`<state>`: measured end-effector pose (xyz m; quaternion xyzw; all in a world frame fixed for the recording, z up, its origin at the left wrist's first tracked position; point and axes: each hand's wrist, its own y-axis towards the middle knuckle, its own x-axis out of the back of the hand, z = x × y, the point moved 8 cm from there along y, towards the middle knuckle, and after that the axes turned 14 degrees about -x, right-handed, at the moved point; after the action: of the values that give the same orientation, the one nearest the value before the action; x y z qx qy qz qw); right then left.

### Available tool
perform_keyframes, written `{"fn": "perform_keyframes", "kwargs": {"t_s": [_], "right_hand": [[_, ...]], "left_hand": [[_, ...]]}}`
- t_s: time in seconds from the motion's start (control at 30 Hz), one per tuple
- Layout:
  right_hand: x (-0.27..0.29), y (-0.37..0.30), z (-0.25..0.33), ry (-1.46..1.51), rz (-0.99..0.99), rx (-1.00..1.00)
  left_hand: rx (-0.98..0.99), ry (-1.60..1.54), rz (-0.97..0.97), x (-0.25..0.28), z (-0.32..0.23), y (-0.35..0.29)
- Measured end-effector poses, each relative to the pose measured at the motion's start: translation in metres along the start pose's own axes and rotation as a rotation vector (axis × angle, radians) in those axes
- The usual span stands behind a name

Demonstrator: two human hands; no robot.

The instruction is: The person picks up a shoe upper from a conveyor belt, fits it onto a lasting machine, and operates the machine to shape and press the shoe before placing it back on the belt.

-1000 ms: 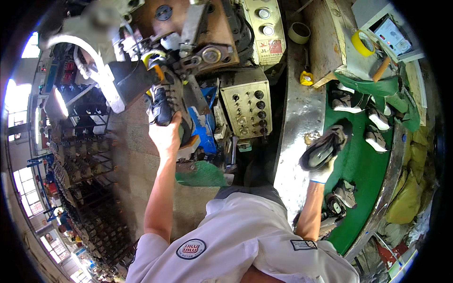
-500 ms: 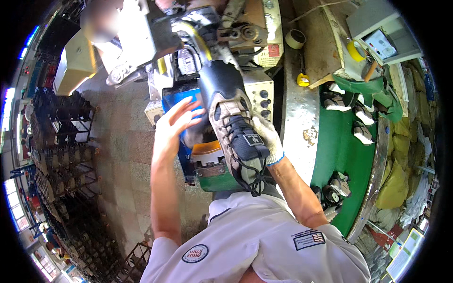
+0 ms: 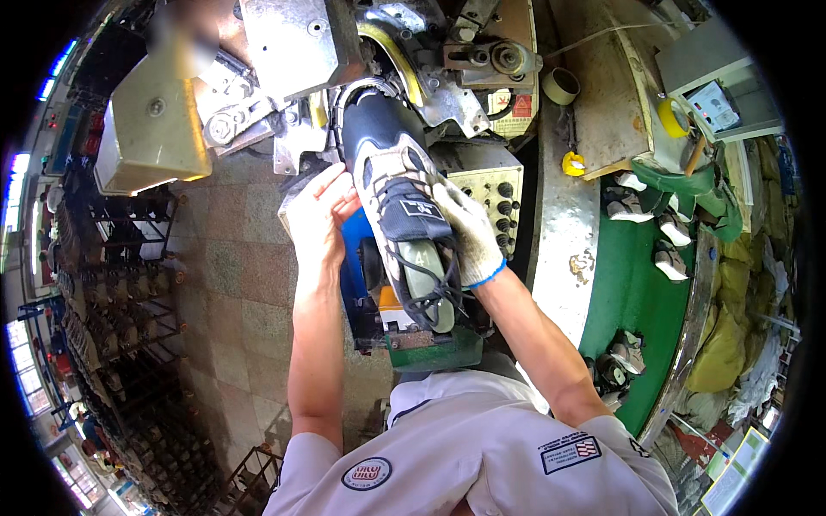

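A beige and black shoe upper [image 3: 391,176] with dark laces is stretched over a pale green last [image 3: 420,262]. Its black front end sits in the jaws of a metal shoe machine [image 3: 297,43]. My right hand [image 3: 465,228], in a white knitted glove with a blue cuff, grips the upper along its right side. On the left side, my bare left hand [image 3: 323,215] has its fingers drawn together against the upper's edge, just below the machine's jaws; its fingertips are partly hidden there.
A control box with black knobs [image 3: 490,198] stands right of the shoe. Farther right, several shoes [image 3: 628,206] lie on a green surface [image 3: 632,288], near a tape roll [image 3: 561,86] on a wooden bench. Racks of shoes [image 3: 129,301] line the left. A cream machine housing [image 3: 151,129] juts out upper left.
The shoe upper's front end has moved up into the machine's jaws, and the last now shows at its rear. My left hand has closed in from spread fingers to the upper's left edge.
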<state>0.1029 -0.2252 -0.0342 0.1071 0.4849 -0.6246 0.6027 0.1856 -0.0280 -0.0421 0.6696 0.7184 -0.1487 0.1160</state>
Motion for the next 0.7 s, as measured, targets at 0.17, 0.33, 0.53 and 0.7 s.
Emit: {"fn": "perform_keyframes", "kwargs": {"t_s": [0.17,0.33,0.53,0.7], "right_hand": [[-0.004,0.032,-0.007,0.016,-0.023,0.075],[-0.005,0.055,-0.024,0.109,-0.029,0.115],[0.012,0.057,-0.015,-0.088,-0.121,0.132],[0.022,0.056,-0.014,-0.126,-0.16,0.097]], "left_hand": [[-0.056,-0.018,-0.043,0.006,-0.005,0.016],[-0.024,0.043,-0.061,0.001,0.004,0.013],[0.334,-0.2,-0.128,-0.018,0.065,-0.041],[0.325,-0.06,-0.082,-0.018,0.067,-0.041]]}}
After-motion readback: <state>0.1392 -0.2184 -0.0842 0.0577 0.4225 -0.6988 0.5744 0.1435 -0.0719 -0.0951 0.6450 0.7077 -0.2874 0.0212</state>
